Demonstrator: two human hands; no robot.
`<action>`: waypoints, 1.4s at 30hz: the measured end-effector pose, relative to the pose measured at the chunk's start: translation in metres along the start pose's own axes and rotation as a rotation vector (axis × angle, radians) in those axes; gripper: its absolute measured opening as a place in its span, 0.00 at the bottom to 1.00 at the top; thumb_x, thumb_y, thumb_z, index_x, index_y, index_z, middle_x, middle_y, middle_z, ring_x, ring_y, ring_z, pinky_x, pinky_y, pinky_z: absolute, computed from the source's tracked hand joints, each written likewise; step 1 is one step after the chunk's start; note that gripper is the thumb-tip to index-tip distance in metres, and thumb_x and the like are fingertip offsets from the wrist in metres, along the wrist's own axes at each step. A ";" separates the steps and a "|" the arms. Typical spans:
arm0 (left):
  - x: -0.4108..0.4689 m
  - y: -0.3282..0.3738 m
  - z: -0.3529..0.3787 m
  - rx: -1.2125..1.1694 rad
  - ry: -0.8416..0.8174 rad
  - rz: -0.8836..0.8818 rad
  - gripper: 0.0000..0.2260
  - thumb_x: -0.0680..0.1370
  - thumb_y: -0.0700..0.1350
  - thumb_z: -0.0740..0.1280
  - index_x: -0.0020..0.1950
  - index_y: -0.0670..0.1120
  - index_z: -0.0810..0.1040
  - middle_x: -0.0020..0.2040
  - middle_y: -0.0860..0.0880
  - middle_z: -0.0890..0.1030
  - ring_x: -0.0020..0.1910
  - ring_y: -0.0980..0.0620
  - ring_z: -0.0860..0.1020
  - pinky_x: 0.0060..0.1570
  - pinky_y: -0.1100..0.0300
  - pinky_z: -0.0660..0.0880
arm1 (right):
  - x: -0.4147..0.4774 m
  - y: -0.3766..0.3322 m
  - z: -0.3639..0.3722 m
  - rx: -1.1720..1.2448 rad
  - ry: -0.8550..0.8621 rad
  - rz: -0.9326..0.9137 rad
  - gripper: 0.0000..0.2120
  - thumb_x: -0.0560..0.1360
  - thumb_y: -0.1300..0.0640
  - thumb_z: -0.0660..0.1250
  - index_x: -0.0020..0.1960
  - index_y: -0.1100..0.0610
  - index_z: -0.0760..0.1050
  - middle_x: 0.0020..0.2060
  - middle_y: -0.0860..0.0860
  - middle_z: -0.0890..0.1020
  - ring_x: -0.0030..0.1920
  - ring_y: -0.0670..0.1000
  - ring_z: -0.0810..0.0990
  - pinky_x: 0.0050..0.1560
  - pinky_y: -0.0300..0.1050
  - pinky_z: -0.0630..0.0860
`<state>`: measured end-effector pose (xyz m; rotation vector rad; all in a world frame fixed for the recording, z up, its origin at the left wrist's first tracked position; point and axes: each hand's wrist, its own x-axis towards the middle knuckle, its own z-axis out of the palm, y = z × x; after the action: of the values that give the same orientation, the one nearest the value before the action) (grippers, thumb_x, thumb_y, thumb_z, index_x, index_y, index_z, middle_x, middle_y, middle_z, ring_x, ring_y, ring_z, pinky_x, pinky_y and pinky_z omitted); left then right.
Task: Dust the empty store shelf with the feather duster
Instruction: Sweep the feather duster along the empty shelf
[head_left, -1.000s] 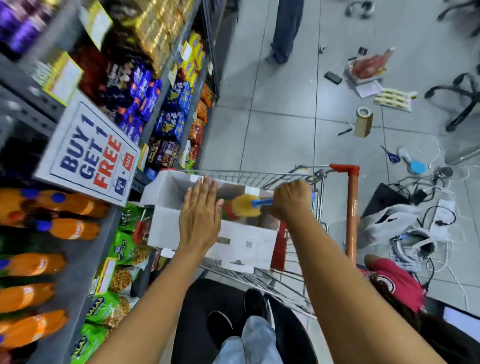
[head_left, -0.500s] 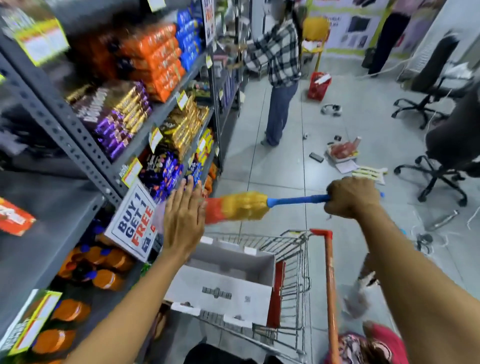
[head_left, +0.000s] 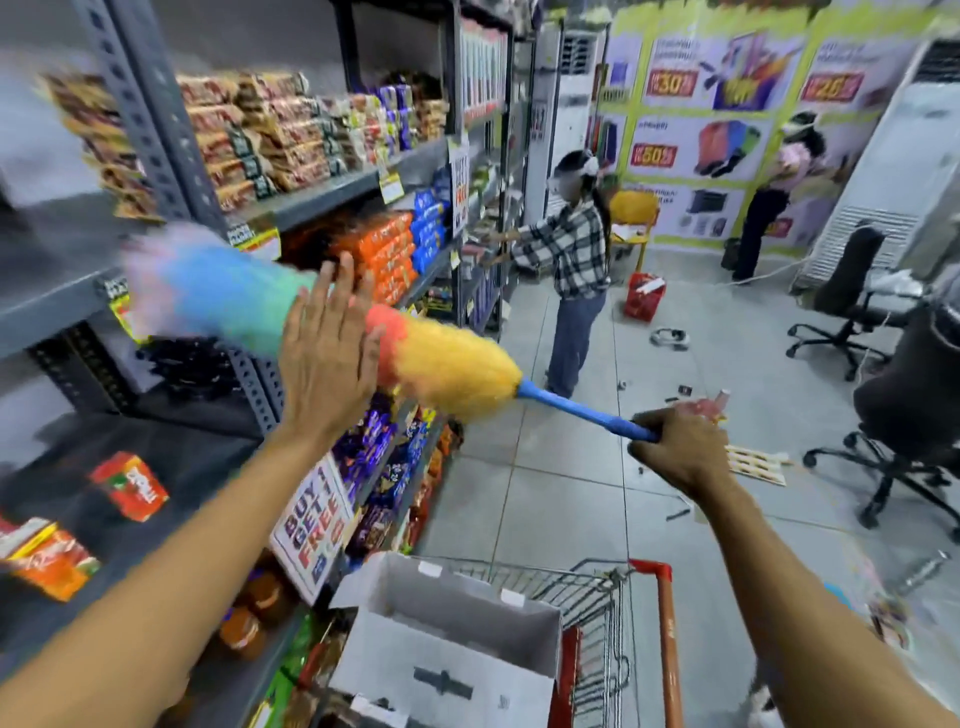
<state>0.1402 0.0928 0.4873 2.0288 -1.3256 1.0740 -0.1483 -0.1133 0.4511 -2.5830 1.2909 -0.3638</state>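
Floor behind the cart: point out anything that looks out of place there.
Loose clutter lies on the tiled aisle floor: a flat printed sheet beside the right hand, small dark scraps, a coiled cable and a red basket near the person in the plaid shirt. It looks dropped rather than stored.

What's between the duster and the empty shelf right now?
Nothing solid that shows. The duster, gripped by the right hand, already has its blurred tip at the shelf edge. The open left hand is raised in front of the duster's middle, not between tip and shelf.
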 end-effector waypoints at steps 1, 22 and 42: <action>0.007 -0.008 -0.009 0.025 0.016 -0.004 0.23 0.81 0.47 0.51 0.74 0.41 0.60 0.75 0.39 0.59 0.74 0.44 0.57 0.71 0.49 0.50 | 0.004 -0.015 0.000 0.045 0.013 -0.030 0.09 0.62 0.49 0.64 0.34 0.53 0.77 0.31 0.55 0.79 0.41 0.60 0.80 0.33 0.43 0.66; -0.053 -0.158 -0.271 0.693 0.274 -0.287 0.21 0.82 0.45 0.54 0.74 0.41 0.62 0.74 0.40 0.62 0.73 0.43 0.58 0.72 0.49 0.51 | -0.001 -0.341 -0.002 0.483 -0.138 -0.750 0.08 0.60 0.49 0.61 0.30 0.54 0.68 0.27 0.50 0.73 0.32 0.54 0.73 0.32 0.44 0.63; -0.188 -0.180 -0.404 1.063 0.108 -0.720 0.25 0.82 0.53 0.48 0.75 0.42 0.59 0.75 0.40 0.59 0.74 0.42 0.56 0.72 0.52 0.46 | -0.083 -0.505 0.014 0.404 -0.412 -1.044 0.29 0.59 0.27 0.69 0.30 0.53 0.68 0.26 0.47 0.78 0.30 0.49 0.78 0.39 0.44 0.71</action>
<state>0.1223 0.5662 0.5688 2.7224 0.2172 1.6217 0.1854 0.2501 0.5860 -2.5324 -0.3072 -0.1933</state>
